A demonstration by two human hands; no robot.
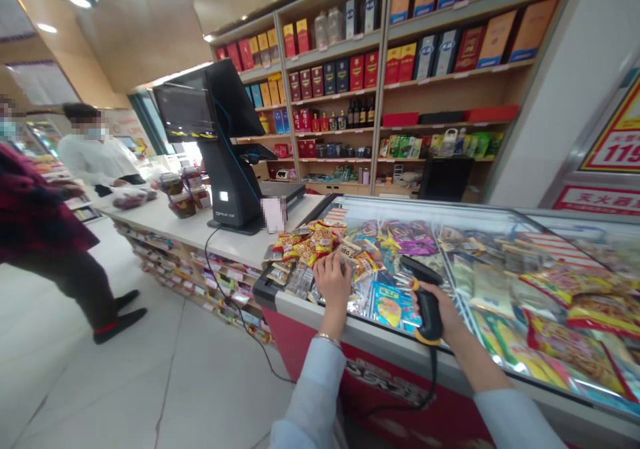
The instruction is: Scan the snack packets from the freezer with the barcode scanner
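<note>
My right hand (448, 310) is wrapped round the grip of a black and yellow barcode scanner (429, 312), whose head tilts to the left over the glass-topped freezer (500, 359). My left hand (332, 281) reaches onto a pile of snack packets on the glass, its fingers curled down on a small beige snack packet (349, 248); the fingertips are partly hidden. Red and yellow snack packets (300, 246) lie just beyond that hand. Between the two hands is a blue packet (387, 304) with a yellow picture. A cable hangs from the scanner's lower end.
A black checkout terminal (233, 176) stands on the white counter (240, 241), left of the freezer. More red and yellow bags (575, 349) are heaped at right. Shelves of boxes (335, 82) line the back wall. Two people stand at left, and a black cable (227, 296) hangs to the floor.
</note>
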